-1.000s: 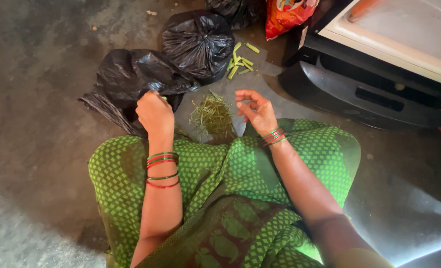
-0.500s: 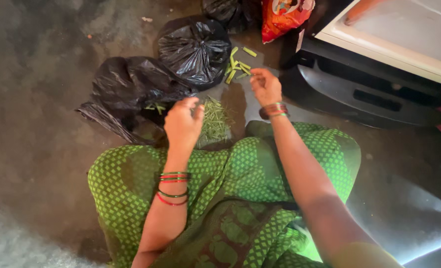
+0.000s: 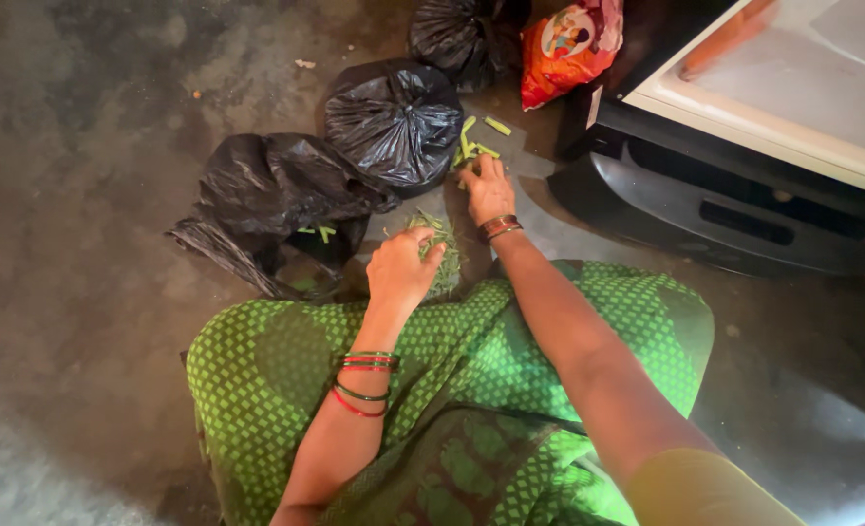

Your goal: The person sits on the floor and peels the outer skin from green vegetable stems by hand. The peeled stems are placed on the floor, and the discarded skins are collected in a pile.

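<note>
**Both hands down at the greens on the floor**

So the person was sitting on the grey floor (image 3: 92,292) in a green patterned garment (image 3: 471,360) that filled the bottom of the shot, with both arms stretched forward.

The right hand (image 3: 488,190) was reaching out furthest, resting fingers-down on the little heap of cut green stalk pieces (image 3: 473,138). Those pieces lay on the floor just beside the round black plastic bag (image 3: 394,122), between it and the dark base of the white appliance (image 3: 734,205). Couldn't tell whether the fingers had actually pinched a piece or were just lying on top of them, since the hand covered that bit.

The left hand (image 3: 403,271) was closer in, loosely curled with the fingers bent, sitting right over the pile of thin green trimmings (image 3: 439,244), which was in front of the knees. Whether it held anything in there, no idea, the palm was turned away. The two hands were apart, near each other but not touching.

Each wrist had red and green bangles (image 3: 362,375).

Left of all that was a second, crumpled open black bag (image 3: 267,190) with a few green bits showing inside. Further back was a third black bag (image 3: 462,34) and an orange snack packet (image 3: 564,44) next to it.
</note>
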